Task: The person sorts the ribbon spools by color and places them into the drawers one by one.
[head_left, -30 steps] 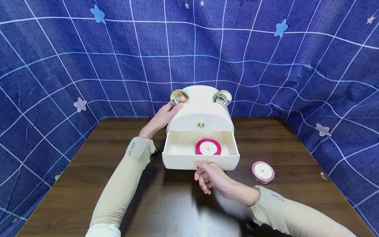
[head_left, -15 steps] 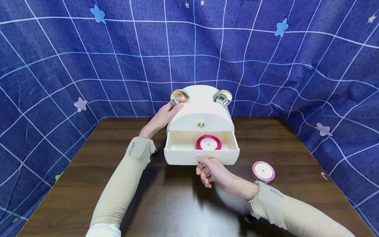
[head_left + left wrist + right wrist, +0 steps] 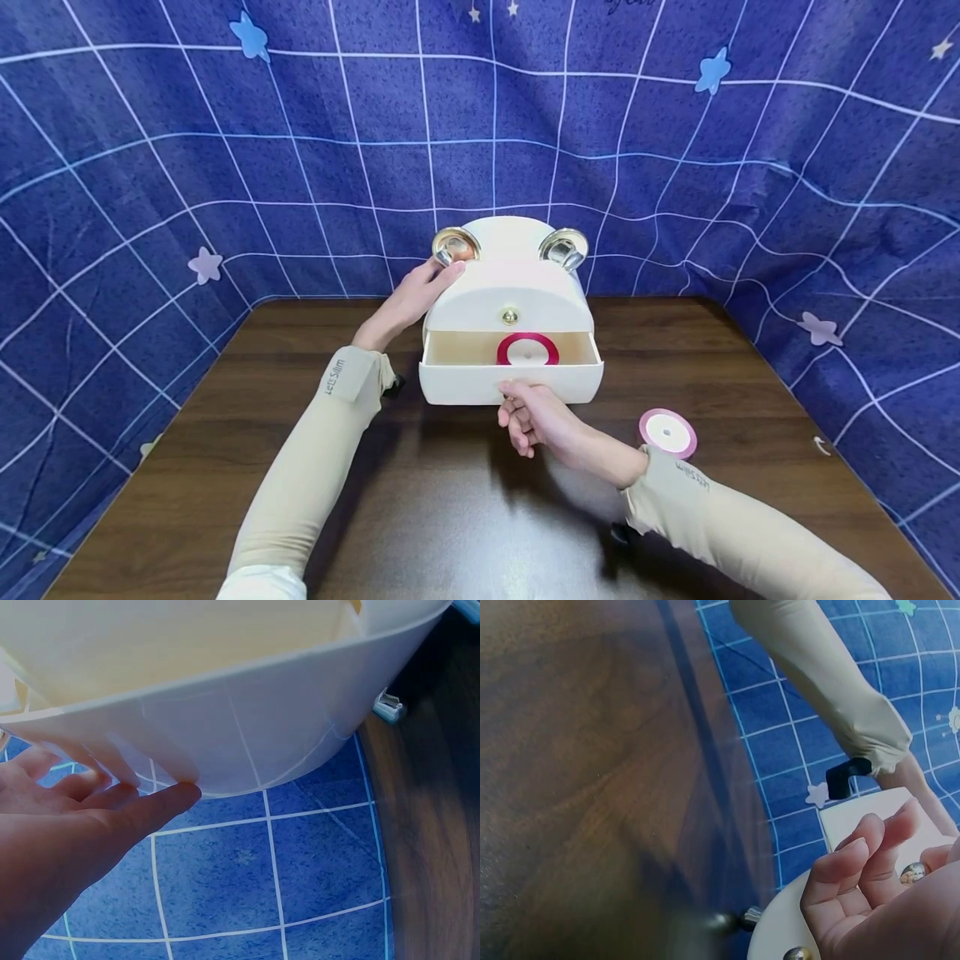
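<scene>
A white box (image 3: 510, 283) with two gold-rimmed ears stands on the brown table. Its lower drawer (image 3: 450, 386) is partly pulled out, with a spool of dark pink ribbon (image 3: 528, 350) inside. Against the box's left side, just below the ear, rests my left hand (image 3: 408, 300); in the left wrist view its fingers touch the white wall (image 3: 247, 727). My right hand (image 3: 543, 423) pinches at the middle of the drawer front, the pinched knob hidden in the head view. Its other fingers curl loosely beneath. A gold knob (image 3: 913, 874) shows beside those fingers in the right wrist view.
A second ribbon spool (image 3: 667, 432), lighter pink, lies to the right of the box, close by my right sleeve (image 3: 675, 483). The upper drawer is closed, with a gold knob (image 3: 510, 317). A blue starry curtain (image 3: 495, 125) hangs behind the table (image 3: 450, 500).
My right hand has moved away from me, sliding the lower drawer farther into the box; the ribbon spool inside went with it. My left hand has stayed in place.
</scene>
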Demonstrator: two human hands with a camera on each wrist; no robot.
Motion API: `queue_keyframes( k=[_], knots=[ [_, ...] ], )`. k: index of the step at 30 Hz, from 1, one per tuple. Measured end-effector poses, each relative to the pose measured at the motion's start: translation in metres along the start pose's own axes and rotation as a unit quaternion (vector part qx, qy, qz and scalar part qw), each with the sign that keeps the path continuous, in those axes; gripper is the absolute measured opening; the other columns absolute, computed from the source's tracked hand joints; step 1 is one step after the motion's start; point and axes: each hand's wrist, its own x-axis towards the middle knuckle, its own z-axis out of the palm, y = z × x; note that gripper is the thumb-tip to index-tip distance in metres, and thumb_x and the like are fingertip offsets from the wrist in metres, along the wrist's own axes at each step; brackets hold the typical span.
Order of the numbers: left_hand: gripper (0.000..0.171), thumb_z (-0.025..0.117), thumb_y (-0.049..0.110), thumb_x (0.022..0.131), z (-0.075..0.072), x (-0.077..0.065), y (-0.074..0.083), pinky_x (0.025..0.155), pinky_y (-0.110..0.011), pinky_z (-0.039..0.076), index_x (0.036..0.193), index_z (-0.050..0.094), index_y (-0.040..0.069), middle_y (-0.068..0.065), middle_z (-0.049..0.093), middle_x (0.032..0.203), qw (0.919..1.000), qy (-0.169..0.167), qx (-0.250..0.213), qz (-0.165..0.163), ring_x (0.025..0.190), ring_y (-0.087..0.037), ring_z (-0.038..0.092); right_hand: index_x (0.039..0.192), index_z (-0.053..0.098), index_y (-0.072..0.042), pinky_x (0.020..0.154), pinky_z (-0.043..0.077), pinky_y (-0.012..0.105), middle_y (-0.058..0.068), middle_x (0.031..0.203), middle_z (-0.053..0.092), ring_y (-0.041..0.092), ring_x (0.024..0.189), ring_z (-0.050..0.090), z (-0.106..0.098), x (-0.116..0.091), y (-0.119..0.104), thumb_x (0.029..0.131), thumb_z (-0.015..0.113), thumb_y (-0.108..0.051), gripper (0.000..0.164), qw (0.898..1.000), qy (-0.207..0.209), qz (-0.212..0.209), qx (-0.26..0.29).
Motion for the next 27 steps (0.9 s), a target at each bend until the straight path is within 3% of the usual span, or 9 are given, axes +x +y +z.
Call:
queue_keyframes(
  k=[8,17,27],
  knots=[
    [0.060,0.043,0.061,0.096,0.000,0.000,0.000,0.097,-0.042,0.046,0.136,0.049,0.016,-0.010,0.058,0.125,1.0000,0.001,-0.002,0.001,0.109,-0.022,0.056,0.075,0.051,-0.006,0.043,0.038,0.024,-0.002,0.045,0.047,0.013,0.043,0.043,-0.003,0.010,-0.002,0.098,0.041,-0.040,0.042,1.000,0.007,-0.001,-0.007],
    [0.064,0.042,0.064,0.094,-0.001,-0.001,0.000,0.097,-0.043,0.048,0.142,0.043,0.022,-0.008,0.059,0.130,1.0000,-0.009,0.001,0.004,0.112,-0.023,0.059,0.075,0.051,-0.005,0.044,0.038,0.024,-0.002,0.045,0.047,0.013,0.043,0.043,-0.007,0.019,-0.005,0.098,0.042,-0.042,0.044,1.000,0.006,-0.006,-0.010],
    [0.061,0.043,0.062,0.094,0.000,-0.002,0.000,0.094,-0.041,0.049,0.138,0.046,0.020,-0.010,0.062,0.125,0.9999,-0.006,-0.009,0.005,0.108,-0.023,0.062,0.076,0.052,-0.006,0.044,0.039,0.024,-0.002,0.046,0.046,0.014,0.044,0.044,-0.011,0.027,-0.009,0.098,0.041,-0.043,0.045,1.000,0.013,-0.004,-0.014]
  ],
)
